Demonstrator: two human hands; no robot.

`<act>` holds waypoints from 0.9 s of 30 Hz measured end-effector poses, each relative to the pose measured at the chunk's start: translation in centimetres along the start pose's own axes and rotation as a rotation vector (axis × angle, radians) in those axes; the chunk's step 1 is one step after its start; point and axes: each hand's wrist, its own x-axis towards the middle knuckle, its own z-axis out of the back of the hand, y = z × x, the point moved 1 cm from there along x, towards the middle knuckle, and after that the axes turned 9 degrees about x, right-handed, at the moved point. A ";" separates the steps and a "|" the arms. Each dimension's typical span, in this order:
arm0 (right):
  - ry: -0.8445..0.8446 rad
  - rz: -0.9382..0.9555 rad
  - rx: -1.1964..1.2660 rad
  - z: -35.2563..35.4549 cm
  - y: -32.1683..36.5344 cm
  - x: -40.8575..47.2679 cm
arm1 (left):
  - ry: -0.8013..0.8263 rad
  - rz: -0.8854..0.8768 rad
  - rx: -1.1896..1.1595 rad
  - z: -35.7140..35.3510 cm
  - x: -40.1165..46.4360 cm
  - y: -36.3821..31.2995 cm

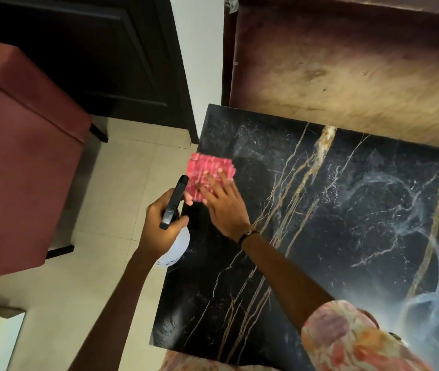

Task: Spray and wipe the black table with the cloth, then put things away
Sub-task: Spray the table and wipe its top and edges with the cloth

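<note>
Cloth: a pink, ribbed cloth (207, 175) lies flat on the worktop's left edge, near the far-left corner, part of it hanging out past the edge.
Right hand: the right hand (222, 207) reaches across from the right and presses down on the cloth with straight, spread fingers; a released grip, pushing and not clutching.
Left hand: the left hand (162, 218) is off the worktop's left side, over the floor, its grip curled round the neck of a spray bottle.
Bottle: the bottle (173, 231) has a white body and a black head; its long axis runs away from the person, nozzle pointing toward the cloth.
Key relation: the cloth sits just beyond and right of the bottle's nozzle, directly under the right hand, so that hand is plainly the nearer one for the next stroke.
Worktop: black marble-look worktop (347, 250) with gold and white veins; hazy pale smears show toward the right, likely unwiped spray.
Progress: judged mid-wipe, with the right side to be done.
Surroundings: a red chair (20, 156) stands to the left on pale floor tiles (122, 145).
</note>
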 end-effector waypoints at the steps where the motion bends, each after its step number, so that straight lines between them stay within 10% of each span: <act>1: 0.031 0.072 -0.007 -0.4 -0.1 -1.2 | -0.005 0.005 0.012 0.0 0.3 0.0; 5: 0.091 0.212 -0.113 1.0 -4.8 -6.4 | 0.005 -0.019 -0.010 0.1 1.5 -0.2; 14: -0.085 -0.175 0.002 4.2 -8.5 4.7 | 0.009 -0.020 -0.011 0.0 3.3 0.6; 22: 0.038 0.146 -0.081 2.6 -6.5 2.4 | 0.005 -0.031 -0.035 -0.6 4.6 0.0; 27: -0.042 -0.011 -0.092 5.0 -12.0 0.8 | -0.007 -0.029 -0.077 -0.6 5.5 0.5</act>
